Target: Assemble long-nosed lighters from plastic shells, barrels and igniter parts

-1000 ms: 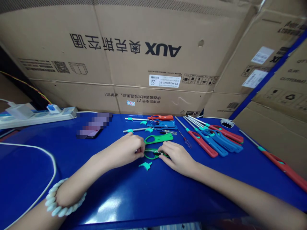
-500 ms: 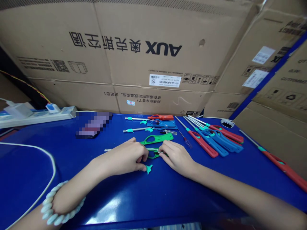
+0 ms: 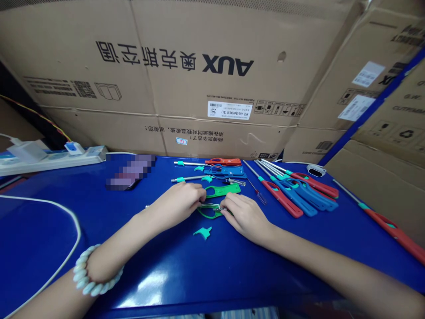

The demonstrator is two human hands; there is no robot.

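My left hand (image 3: 179, 204) is curled, fingertips pinched near the left end of a green lighter handle shell (image 3: 209, 212) lying on the blue table (image 3: 212, 274). My right hand (image 3: 244, 215) presses its fingertips on the right end of that same shell. A thin metal rod tip (image 3: 147, 206) pokes out left of my left hand. A second green shell (image 3: 223, 191) lies just behind the hands. A small teal trigger piece (image 3: 203, 232) lies loose in front of them.
Several red and blue long-nosed lighters (image 3: 292, 190) lie at the right, one more red lighter (image 3: 392, 228) at the far right. Loose parts (image 3: 215, 170) sit at the back. A power strip (image 3: 49, 159), a white cable (image 3: 66, 248) and a blurred phone (image 3: 128, 175) lie left. Cardboard boxes (image 3: 199, 75) wall the back.
My left hand drew back from the teal trigger piece and moved up to the green shell. The trigger piece now lies loose on the table. My right hand stayed in place.
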